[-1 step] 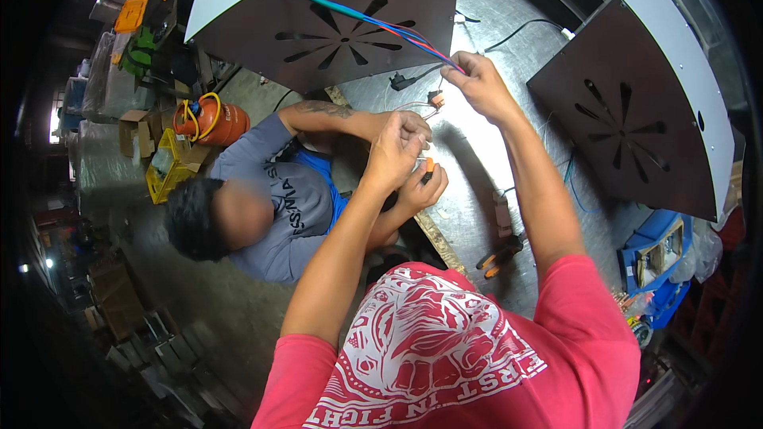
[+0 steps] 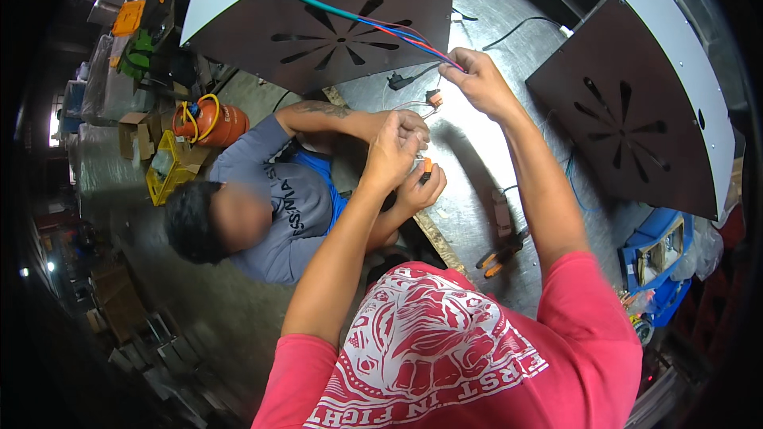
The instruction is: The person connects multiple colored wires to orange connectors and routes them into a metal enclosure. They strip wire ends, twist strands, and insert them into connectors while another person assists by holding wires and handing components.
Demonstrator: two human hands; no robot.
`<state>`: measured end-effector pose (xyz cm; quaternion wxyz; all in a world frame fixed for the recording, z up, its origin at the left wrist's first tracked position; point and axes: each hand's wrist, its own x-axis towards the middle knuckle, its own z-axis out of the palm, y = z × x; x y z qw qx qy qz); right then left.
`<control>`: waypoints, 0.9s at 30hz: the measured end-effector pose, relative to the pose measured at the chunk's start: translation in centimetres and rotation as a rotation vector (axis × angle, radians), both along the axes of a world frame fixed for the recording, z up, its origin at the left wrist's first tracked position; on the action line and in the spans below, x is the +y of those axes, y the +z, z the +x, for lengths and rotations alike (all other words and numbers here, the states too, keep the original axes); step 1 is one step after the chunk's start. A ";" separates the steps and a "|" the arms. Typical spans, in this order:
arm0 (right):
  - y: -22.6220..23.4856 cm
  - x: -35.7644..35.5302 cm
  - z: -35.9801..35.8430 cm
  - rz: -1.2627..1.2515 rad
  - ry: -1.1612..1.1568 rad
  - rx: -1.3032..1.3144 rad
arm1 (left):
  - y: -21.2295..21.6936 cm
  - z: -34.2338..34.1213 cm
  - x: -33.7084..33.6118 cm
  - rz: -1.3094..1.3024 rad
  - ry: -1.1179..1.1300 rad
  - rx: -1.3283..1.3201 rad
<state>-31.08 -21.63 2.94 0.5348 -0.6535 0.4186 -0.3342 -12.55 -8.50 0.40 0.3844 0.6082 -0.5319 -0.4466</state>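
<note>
Wearer clad in a short-sleeved red T-shirt point(image 2: 477, 349) bearing a large white circular fist graphic with lettering; both forearms bare, no gloves, watch or rings visible on either hand.

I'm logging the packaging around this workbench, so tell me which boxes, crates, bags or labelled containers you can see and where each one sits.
Cardboard box: far left on the floor, brown, flaps open.
Yellow crate: beside that box, slatted plastic.
Orange gas cylinder: left of the table, lying tilted, yellow hose coiled on it.
Blue box: right edge, open.
</note>
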 end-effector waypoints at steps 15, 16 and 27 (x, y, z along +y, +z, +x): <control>-0.3 -0.9 -0.8 0.057 0.109 -0.118 | 2.2 0.7 -1.6 0.352 -0.180 0.034; -0.5 -1.0 -0.7 0.077 0.129 -0.123 | 2.1 1.1 -0.9 0.344 -0.188 0.026; -1.2 0.6 0.6 0.157 0.239 -0.115 | -1.8 2.8 5.3 0.394 -0.144 -0.155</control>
